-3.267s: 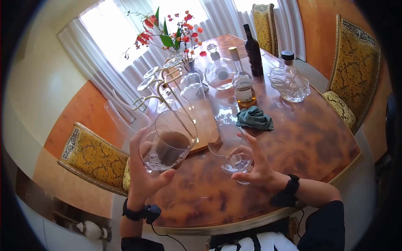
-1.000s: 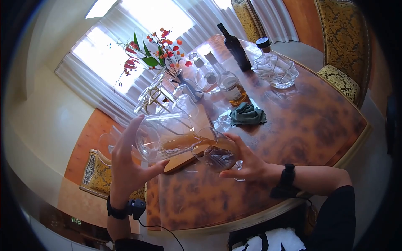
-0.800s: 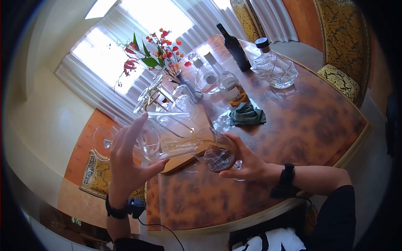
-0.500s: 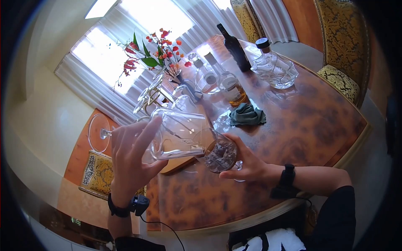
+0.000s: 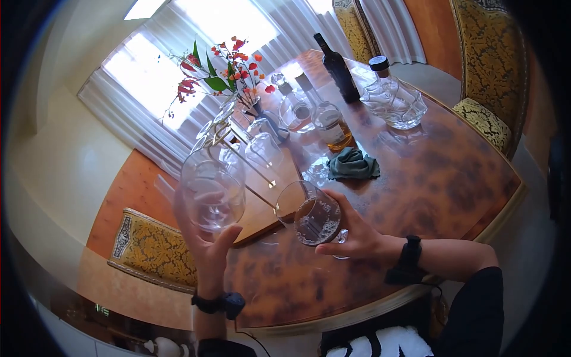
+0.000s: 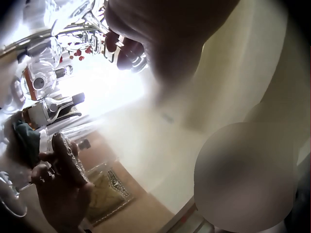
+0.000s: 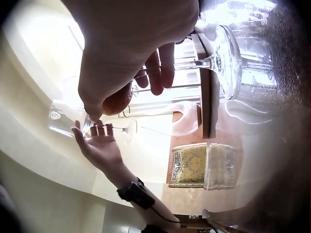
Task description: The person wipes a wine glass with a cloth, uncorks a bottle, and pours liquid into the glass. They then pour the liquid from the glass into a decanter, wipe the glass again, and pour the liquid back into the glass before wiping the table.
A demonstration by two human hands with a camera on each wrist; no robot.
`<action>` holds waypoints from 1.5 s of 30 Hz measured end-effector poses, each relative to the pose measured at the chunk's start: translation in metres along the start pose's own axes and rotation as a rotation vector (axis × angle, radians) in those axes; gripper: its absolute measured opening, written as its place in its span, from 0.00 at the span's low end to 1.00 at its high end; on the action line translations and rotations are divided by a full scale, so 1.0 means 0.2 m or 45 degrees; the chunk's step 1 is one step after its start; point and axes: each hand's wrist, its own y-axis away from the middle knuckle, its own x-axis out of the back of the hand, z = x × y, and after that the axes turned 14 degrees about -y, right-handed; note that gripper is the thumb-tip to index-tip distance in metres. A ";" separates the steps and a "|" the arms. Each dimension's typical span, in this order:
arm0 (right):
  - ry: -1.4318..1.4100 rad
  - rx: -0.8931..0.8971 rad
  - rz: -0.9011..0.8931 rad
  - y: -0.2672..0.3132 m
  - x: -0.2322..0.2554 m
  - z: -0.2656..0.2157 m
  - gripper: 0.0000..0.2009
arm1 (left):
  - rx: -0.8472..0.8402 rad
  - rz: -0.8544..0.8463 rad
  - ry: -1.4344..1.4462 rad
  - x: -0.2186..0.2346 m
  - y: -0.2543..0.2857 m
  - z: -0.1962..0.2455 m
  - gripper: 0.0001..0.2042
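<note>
My left hand (image 5: 207, 256) holds a stemmed wine glass (image 5: 213, 184) by its bowl, tilted, with only traces of wetness inside. In my right hand (image 5: 358, 233) is a second wine glass (image 5: 297, 196), gripped round the lower bowl and stem. Brown, bubbly liquid (image 5: 318, 223) sits in that bowl. Both glasses are held above the table, apart from each other. The right wrist view shows the right glass's foot (image 7: 227, 63) and, beyond it, the left glass's bowl (image 7: 63, 119). In the left wrist view the left palm hides most of its glass.
Behind the hands lies a wooden board (image 5: 288, 169), with a gold glass rack and clear glassware at its far side. A green cloth (image 5: 353, 163) lies before an amber liquor bottle (image 5: 333, 128). Further off are a dark wine bottle (image 5: 339, 71), a decanter (image 5: 395, 101) and a flower vase.
The left glass was pouring brown liquid into the right one; it has since swung back left and turned up. Liquid has passed into the right glass, which stayed nearly in place.
</note>
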 end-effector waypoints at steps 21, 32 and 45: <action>-0.422 -0.460 0.139 -0.09 -0.14 -0.04 0.59 | 0.286 -0.162 0.118 -0.19 0.45 -0.43 0.52; 0.158 -0.127 0.199 -0.22 0.03 -0.25 0.59 | 0.002 -0.015 0.261 -0.24 0.47 -0.57 0.50; 0.720 -0.286 -0.131 -0.52 -0.01 -0.48 0.55 | 0.162 -0.066 0.467 -0.27 0.48 -0.57 0.48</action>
